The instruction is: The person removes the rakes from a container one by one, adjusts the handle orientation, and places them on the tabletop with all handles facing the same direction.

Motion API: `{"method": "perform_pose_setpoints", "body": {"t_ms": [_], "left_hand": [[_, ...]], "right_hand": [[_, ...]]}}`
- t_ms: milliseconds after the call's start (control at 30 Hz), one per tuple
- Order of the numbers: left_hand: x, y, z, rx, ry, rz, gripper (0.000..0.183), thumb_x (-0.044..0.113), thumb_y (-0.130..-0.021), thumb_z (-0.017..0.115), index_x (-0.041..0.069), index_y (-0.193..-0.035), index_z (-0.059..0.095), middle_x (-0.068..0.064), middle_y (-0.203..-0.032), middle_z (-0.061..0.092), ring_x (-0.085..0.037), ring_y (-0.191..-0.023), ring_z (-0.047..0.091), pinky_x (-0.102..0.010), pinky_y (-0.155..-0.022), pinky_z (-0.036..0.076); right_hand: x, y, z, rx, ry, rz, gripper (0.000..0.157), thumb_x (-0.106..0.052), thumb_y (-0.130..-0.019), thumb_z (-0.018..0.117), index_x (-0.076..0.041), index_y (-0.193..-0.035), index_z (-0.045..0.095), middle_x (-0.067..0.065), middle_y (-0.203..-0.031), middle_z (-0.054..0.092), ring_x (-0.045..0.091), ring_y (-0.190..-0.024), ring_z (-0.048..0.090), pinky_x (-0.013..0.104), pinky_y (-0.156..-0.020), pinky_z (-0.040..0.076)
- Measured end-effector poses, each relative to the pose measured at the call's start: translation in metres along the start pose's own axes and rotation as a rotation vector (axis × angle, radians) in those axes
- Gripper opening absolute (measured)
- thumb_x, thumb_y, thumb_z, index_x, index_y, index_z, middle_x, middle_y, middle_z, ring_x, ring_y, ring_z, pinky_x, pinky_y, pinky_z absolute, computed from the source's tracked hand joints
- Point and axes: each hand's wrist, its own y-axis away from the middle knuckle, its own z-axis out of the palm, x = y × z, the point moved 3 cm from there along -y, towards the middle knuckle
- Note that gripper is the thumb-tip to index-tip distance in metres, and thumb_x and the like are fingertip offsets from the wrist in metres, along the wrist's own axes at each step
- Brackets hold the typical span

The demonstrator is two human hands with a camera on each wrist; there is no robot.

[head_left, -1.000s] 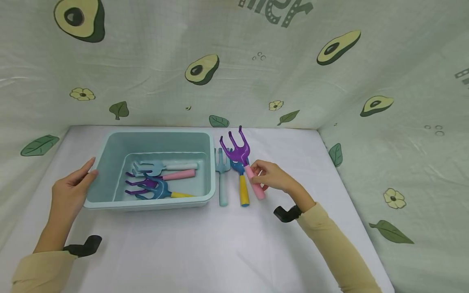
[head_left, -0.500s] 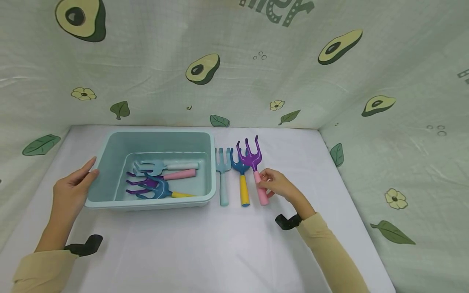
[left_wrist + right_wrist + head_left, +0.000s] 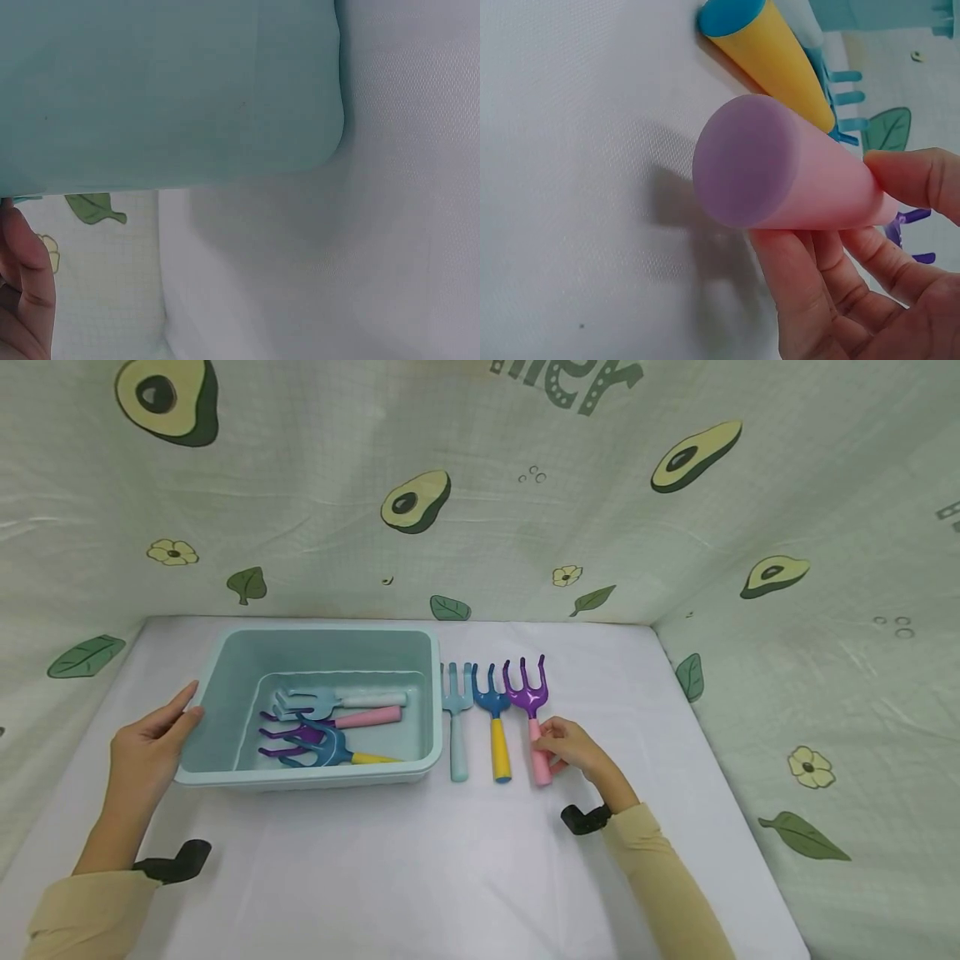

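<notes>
My right hand [image 3: 573,747] pinches the pink handle of a small purple garden hand rake [image 3: 528,697] between thumb and fingers. Its tines point to the back wall. In the right wrist view the handle end [image 3: 746,161] is close over the cloth, with a shadow beside it. Left of it lie a blue hand rake with a yellow handle [image 3: 498,747] and a pale blue garden fork [image 3: 457,735], side by side. My left hand [image 3: 146,747] holds the left rim of a pale teal bin [image 3: 300,779], thumb at the edge. Its fingertips are partly hidden.
Inside the bin lie a pale blue fork [image 3: 371,700], a purple rake with a pink handle [image 3: 367,717] and a blue rake with a yellow handle [image 3: 330,747]. A white cloth [image 3: 375,877] covers the table. Avocado-print fabric [image 3: 300,527] hangs behind and to the right.
My right hand has brought the purple rake to the right and towards me, turning it nearly parallel to the blue rake, which it no longer overlaps. My left hand and the bin stay put.
</notes>
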Motion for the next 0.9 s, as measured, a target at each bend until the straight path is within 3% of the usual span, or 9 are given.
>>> {"method": "perform_pose_setpoints", "body": {"t_ms": [267, 533, 733, 900], "left_hand": [[0.0, 0.001, 0.0, 0.004, -0.002, 0.01, 0.042, 0.041, -0.09, 0.049, 0.04, -0.131, 0.04, 0.012, -0.136, 0.039, 0.018, -0.095, 0.044, -0.001, -0.058, 0.035], [0.002, 0.001, 0.0, -0.012, -0.009, 0.022, 0.042, 0.042, -0.091, 0.047, 0.041, -0.132, 0.038, 0.01, -0.137, 0.039, 0.019, -0.091, 0.044, -0.002, -0.057, 0.037], [0.002, 0.001, 0.0, -0.009, 0.013, 0.025, 0.042, 0.041, -0.09, 0.049, 0.04, -0.131, 0.04, 0.014, -0.136, 0.039, 0.02, -0.09, 0.043, -0.002, -0.057, 0.037], [0.002, 0.002, 0.0, -0.003, 0.013, 0.007, 0.043, 0.042, -0.09, 0.049, 0.04, -0.131, 0.04, 0.015, -0.136, 0.039, 0.02, -0.093, 0.043, 0.0, -0.059, 0.036]], "right_hand": [[0.012, -0.007, -0.003, 0.01, -0.036, 0.025, 0.03, -0.021, -0.082, 0.061, -0.001, -0.104, 0.051, 0.01, -0.09, 0.06, 0.016, -0.071, 0.058, 0.033, -0.061, 0.053], [0.009, -0.003, -0.005, -0.012, -0.043, 0.016, 0.031, -0.025, -0.082, 0.06, -0.001, -0.1, 0.052, 0.009, -0.083, 0.059, 0.016, -0.068, 0.057, 0.031, -0.058, 0.052], [0.013, -0.012, -0.005, 0.061, 0.001, 0.102, 0.031, -0.022, -0.084, 0.058, 0.0, -0.106, 0.053, 0.009, -0.088, 0.059, 0.014, -0.071, 0.055, 0.029, -0.059, 0.052], [0.012, -0.015, -0.004, 0.089, 0.037, 0.117, 0.033, -0.021, -0.084, 0.06, 0.0, -0.108, 0.053, 0.011, -0.089, 0.06, 0.013, -0.067, 0.057, 0.029, -0.056, 0.052]]}}
